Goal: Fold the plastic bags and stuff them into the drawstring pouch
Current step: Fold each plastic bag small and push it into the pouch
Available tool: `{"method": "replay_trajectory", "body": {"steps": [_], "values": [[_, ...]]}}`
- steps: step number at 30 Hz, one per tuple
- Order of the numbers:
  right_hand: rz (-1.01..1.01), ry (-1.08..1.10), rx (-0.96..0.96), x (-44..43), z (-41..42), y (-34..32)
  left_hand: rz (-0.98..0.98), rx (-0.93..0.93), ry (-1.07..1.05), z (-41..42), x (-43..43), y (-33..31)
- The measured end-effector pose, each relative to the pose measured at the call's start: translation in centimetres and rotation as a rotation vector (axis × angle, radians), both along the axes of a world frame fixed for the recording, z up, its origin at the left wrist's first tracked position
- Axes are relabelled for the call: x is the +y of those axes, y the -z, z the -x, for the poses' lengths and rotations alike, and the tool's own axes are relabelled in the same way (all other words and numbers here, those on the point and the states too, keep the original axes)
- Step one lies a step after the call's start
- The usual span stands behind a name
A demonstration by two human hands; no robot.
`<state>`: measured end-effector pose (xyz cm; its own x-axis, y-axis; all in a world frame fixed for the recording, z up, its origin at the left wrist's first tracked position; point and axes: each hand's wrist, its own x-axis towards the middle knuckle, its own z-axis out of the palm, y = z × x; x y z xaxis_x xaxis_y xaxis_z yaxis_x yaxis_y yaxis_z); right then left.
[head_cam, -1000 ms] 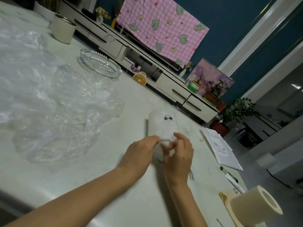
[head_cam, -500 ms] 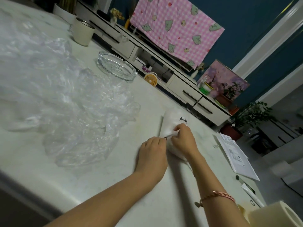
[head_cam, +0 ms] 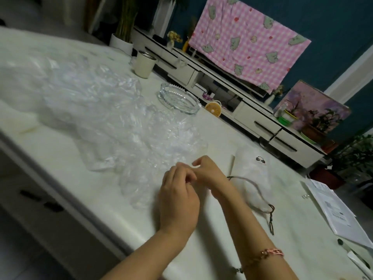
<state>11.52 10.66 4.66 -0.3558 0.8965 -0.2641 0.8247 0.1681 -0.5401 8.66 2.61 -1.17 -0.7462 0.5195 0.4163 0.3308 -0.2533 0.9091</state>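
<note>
**Head view: taking up a bag to fold.** Left hand [head_cam: 178, 199] and right hand [head_cam: 210, 173] meet with fingers curled at the near edge of the bags [head_cam: 113, 118], a loose clear heap on the table [head_cam: 212, 255]. I cannot tell whether either hand really pinches film, because the plastic is transparent and the fingertips are blurred. The pouch [head_cam: 252, 166] lies flat just beside the right hand, on its right. Its cord [head_cam: 260, 188] trails out toward the near edge, close by the right forearm.

I judge the step in hand to be drawing one bag off the heap. To do it well, I would:
- take a single layer only (thin film clings, so neighbours are likely to lift with it);
- drag it onto the bare table in front of the hands;
- smooth it flat to press the air out, then fold it into a narrow strip that will fit the pouch mouth;
- keep the right forearm off the cord, or the pouch may be dragged askew.

The ashtray [head_cam: 178, 101] sits at the heap's far edge, so I would pull gently.
</note>
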Motion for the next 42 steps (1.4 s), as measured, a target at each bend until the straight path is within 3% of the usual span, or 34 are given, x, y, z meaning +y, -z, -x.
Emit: {"method": "replay_trajectory", "body": {"steps": [3, 7, 12, 14, 17, 19, 21, 22, 23, 25, 30, 32, 34, 36, 39, 42], "values": [[-0.083, -0.059, -0.049, -0.7, 0.8, 1.8, 0.024, 0.082, -0.014, 1.0, -0.8, 0.4], [-0.051, -0.004, 0.155, -1.7, -0.7, 1.1, 0.029, 0.311, 0.012, 1.1, -1.8, -0.2], [0.096, 0.117, 0.404, -3.6, -5.7, -1.2, -0.028, 0.321, 0.007, 0.7, -2.9, -1.2], [0.114, 0.144, 0.419, -4.4, -8.3, -1.7, 0.082, 0.384, 0.117, 0.1, -3.5, -1.5], [0.076, 0.166, 0.342, -5.8, -12.0, -1.4, 0.332, 0.603, 0.451, -1.0, -4.1, -1.0], [-0.069, 0.185, 0.241, -6.2, -14.1, -0.3, 0.562, 0.797, 0.636, -1.6, -4.6, -0.3], [-0.436, 0.208, 0.004, -6.9, -15.5, 0.9, 0.737, 0.952, 0.702, -2.2, -5.1, 0.1], [-0.611, 0.225, -0.027, -7.6, -15.9, 1.3, 0.796, 1.020, 0.702, -2.4, -5.3, 0.2], [-0.715, 0.243, 0.019, -8.6, -16.1, 1.7, 0.828, 1.077, 0.676, -2.7, -5.6, 0.1], [-0.707, 0.189, 0.138, -11.4, -15.9, 2.5, 0.834, 1.180, 0.589, -3.6, -6.4, -0.4], [-0.457, -0.047, -0.186, -14.1, -16.3, 5.8, 0.772, 1.119, 0.380, -4.6, -7.6, -1.6], [-0.425, -0.104, -0.267, -13.3, -17.4, 5.7, 0.603, 1.087, 0.341, -4.0, -7.3, -2.0], [-0.366, -0.141, -0.142, -12.7, -18.4, 5.0, 0.428, 1.163, 0.399, -3.7, -6.3, -1.3], [-0.385, -0.090, 0.029, -12.6, -18.7, 4.2, 0.382, 1.220, 0.492, -3.8, -5.4, -0.4], [-0.459, 0.008, 0.087, -12.8, -17.6, 4.2, 0.494, 1.243, 0.635, -4.2, -5.0, 0.5], [-0.416, -0.052, -0.056, -12.8, -16.6, 5.5, 0.701, 1.206, 0.740, -3.8, -4.8, 1.3]]}}
